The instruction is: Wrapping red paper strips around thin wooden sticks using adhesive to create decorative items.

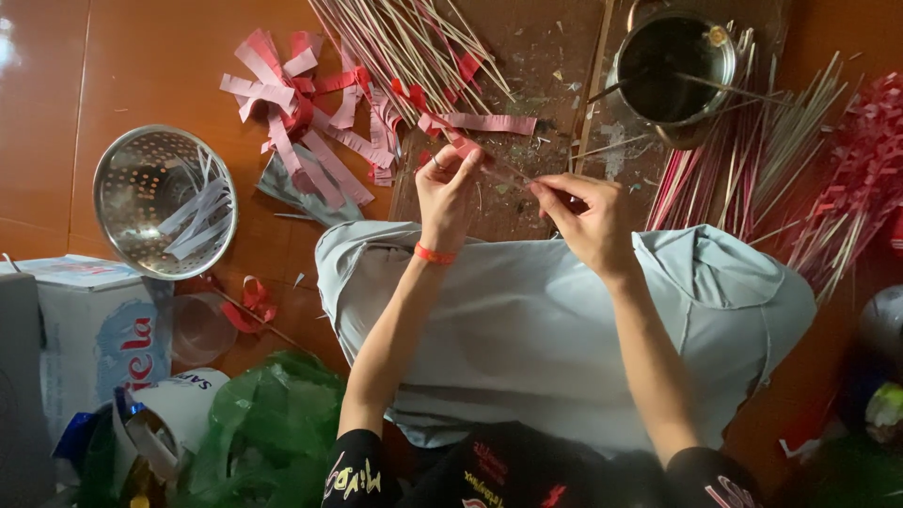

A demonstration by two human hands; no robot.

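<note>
A thin stick [513, 176] is held level between the two hands, just above a worn wooden board [527, 202]. The left hand [444, 193] has its fingers [463, 162] pinched on a red paper strip [463, 146] at the stick's end; the right hand [591, 218] has its fingers pinched on the other end. For a neat wrap, the strip is best kept taut and the stick rolled evenly. More sticks [414, 42] are laid beyond the fingers.

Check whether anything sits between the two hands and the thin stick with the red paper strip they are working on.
Nothing visible does. The left hand pinches the red paper strip at one end of the thin stick, and the right hand grips the stick directly.
</note>
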